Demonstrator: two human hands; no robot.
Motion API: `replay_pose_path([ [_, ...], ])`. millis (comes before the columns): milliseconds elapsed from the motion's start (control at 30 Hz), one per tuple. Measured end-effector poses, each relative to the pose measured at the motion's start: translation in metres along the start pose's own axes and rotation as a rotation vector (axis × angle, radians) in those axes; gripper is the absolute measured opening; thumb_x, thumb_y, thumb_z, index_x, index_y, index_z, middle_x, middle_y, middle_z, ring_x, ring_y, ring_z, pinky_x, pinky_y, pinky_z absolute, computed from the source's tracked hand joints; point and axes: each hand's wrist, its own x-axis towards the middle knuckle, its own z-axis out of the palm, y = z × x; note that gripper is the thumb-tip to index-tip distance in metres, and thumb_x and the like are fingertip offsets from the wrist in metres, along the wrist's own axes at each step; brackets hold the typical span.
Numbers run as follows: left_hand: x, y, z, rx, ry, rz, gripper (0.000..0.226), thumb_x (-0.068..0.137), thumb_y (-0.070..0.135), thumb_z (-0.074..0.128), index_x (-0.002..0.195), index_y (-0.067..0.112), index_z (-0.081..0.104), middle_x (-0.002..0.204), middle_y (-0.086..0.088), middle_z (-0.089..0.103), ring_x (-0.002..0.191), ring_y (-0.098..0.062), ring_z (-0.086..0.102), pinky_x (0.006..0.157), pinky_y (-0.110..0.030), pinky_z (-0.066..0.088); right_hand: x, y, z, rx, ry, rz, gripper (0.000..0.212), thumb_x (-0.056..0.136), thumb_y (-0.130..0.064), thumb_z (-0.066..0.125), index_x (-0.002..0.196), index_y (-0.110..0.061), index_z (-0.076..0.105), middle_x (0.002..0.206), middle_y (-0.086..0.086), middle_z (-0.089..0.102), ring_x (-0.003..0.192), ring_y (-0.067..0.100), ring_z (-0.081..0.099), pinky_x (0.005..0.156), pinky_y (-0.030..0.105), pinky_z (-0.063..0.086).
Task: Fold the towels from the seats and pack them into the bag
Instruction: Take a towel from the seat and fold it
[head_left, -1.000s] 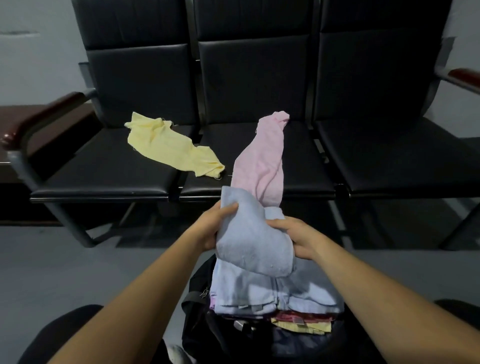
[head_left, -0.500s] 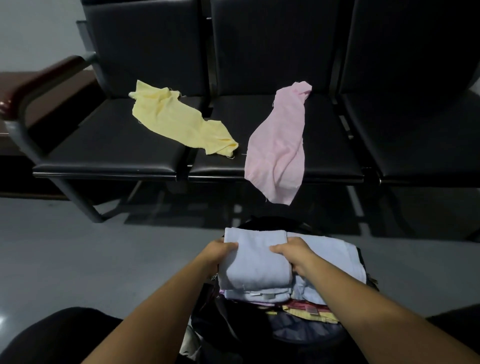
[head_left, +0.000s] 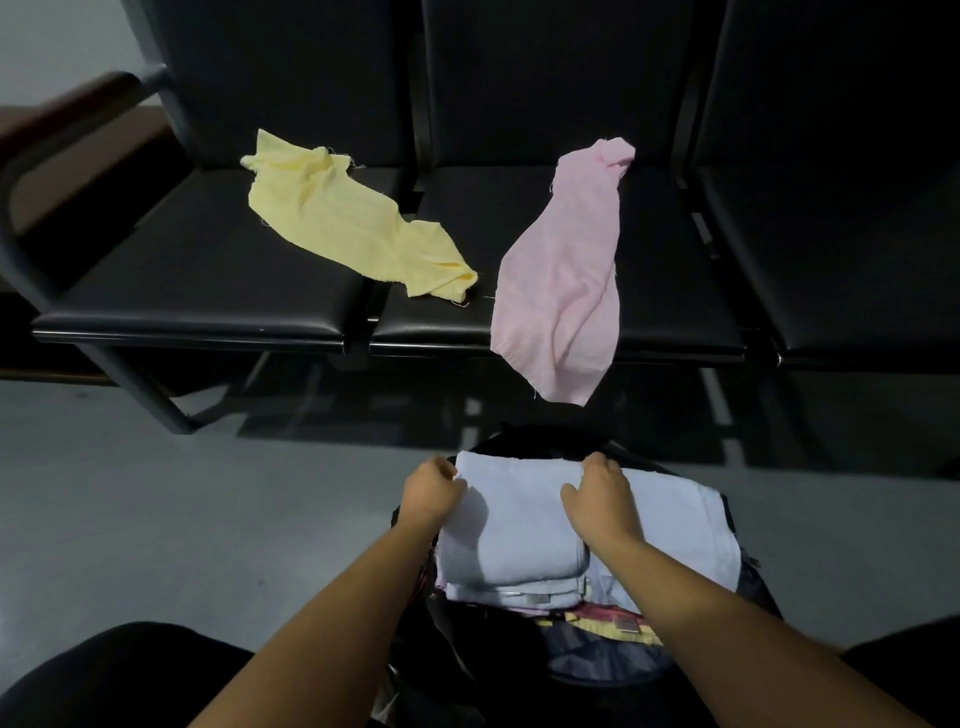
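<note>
On top of the full bag (head_left: 524, 441), the left hand (head_left: 432, 492) and the right hand (head_left: 598, 494) hold the folded blue towel (head_left: 519, 530) with curled fingers (head_left: 448, 469).

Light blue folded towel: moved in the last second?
Yes: the light blue towel came down from seat edge height onto the stack in the bag.

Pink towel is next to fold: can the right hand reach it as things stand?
Probably yes: the pink towel hangs off the seat beyond the right hand, nothing between, once it releases the blue towel.
</note>
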Motion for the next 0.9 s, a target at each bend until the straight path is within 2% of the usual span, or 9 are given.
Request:
replay_pose_path([
  [67,-0.005,0.02,-0.009,-0.054,0.041,0.09,0.004,0.094,0.016,0.06,0.096,0.012,0.061,0.092,-0.001,0.063,0.089,-0.02,0.057,0.071,-0.026,0.038,0.0,-0.014,-0.016,0.005,0.014,-0.07,0.025,0.093,-0.012,0.059,0.115,-0.001,0.059,0.121,0.018,0.056,0.108,0.036,0.058,0.092,0.04,0.05],
  [233,-0.012,0.098,-0.048,-0.179,0.037,0.279,0.007,0.093,0.016,0.059,0.096,0.014,0.065,0.087,-0.004,0.069,0.069,-0.014,0.061,0.059,-0.021,0.05,0.022,-0.067,-0.083,0.12,0.061,-0.159,0.015,0.085,-0.006,0.055,0.077,0.004,0.062,0.084,0.017,0.066,0.076,0.032,0.061,0.071,0.044,0.054],
  [367,-0.002,0.144,-0.074,-0.078,0.075,0.409,0.003,0.094,0.018,0.061,0.094,0.015,0.062,0.083,0.004,0.064,0.069,-0.008,0.056,0.054,-0.019,0.04,0.051,-0.093,-0.127,0.161,0.145,-0.169,0.021,0.086,-0.007,0.055,0.066,-0.001,0.05,0.07,0.011,0.057,0.064,0.028,0.053,0.054,0.033,0.043],
  [467,0.015,0.157,-0.075,-0.031,0.09,0.363,0.015,0.094,0.026,0.063,0.095,0.012,0.06,0.083,0.004,0.06,0.076,-0.012,0.055,0.057,-0.023,0.037,0.074,-0.095,-0.133,0.156,0.155,-0.068,0.021,0.091,-0.021,0.062,0.081,-0.007,0.051,0.089,0.015,0.055,0.066,0.024,0.052,0.049,0.028,0.035],
  [533,0.026,0.159,-0.066,0.018,0.039,0.279,0.033,0.094,0.039,0.064,0.083,0.009,0.054,0.075,-0.001,0.055,0.068,-0.016,0.052,0.052,-0.027,0.034,0.082,-0.091,-0.126,0.155,0.134,0.06,0.049,0.091,-0.036,0.067,0.12,-0.001,0.05,0.122,0.021,0.054,0.093,0.035,0.062,0.064,0.032,0.046],
  [600,0.033,0.159,-0.053,-0.007,-0.01,0.168,0.045,0.092,0.049,0.065,0.081,0.008,0.052,0.072,-0.003,0.051,0.067,-0.019,0.051,0.05,-0.03,0.032,0.084,-0.087,-0.114,0.128,0.162,0.134,0.07,0.089,-0.044,0.071,0.133,0.001,0.04,0.133,0.022,0.052,0.109,0.041,0.062,0.075,0.039,0.049],
  [667,0.04,0.163,-0.042,-0.137,-0.005,0.079,0.043,0.091,0.047,0.067,0.089,0.006,0.054,0.079,-0.006,0.057,0.069,-0.019,0.054,0.05,-0.029,0.035,0.082,-0.084,-0.107,0.095,0.221,0.15,0.069,0.088,-0.044,0.074,0.13,0.001,0.041,0.13,0.023,0.058,0.112,0.043,0.062,0.076,0.04,0.049],
  [767,0.044,0.166,-0.034,-0.208,0.06,0.023,0.036,0.092,0.037,0.068,0.094,0.003,0.056,0.089,-0.014,0.069,0.063,-0.019,0.062,0.048,-0.027,0.041,0.08,-0.079,-0.109,0.012,0.309,0.126,0.049,0.092,-0.037,0.073,0.119,0.0,0.054,0.121,0.02,0.065,0.11,0.041,0.064,0.072,0.035,0.04],
  [900,0.044,0.159,-0.038,-0.179,0.111,0.01,0.03,0.089,0.033,0.072,0.086,0.004,0.063,0.081,-0.01,0.072,0.051,-0.016,0.064,0.049,-0.029,0.05,0.087,-0.069,-0.11,0.093,0.332,0.096,0.023,0.094,-0.028,0.071,0.095,-0.006,0.065,0.102,0.014,0.069,0.094,0.038,0.065,0.068,0.033,0.039],
])
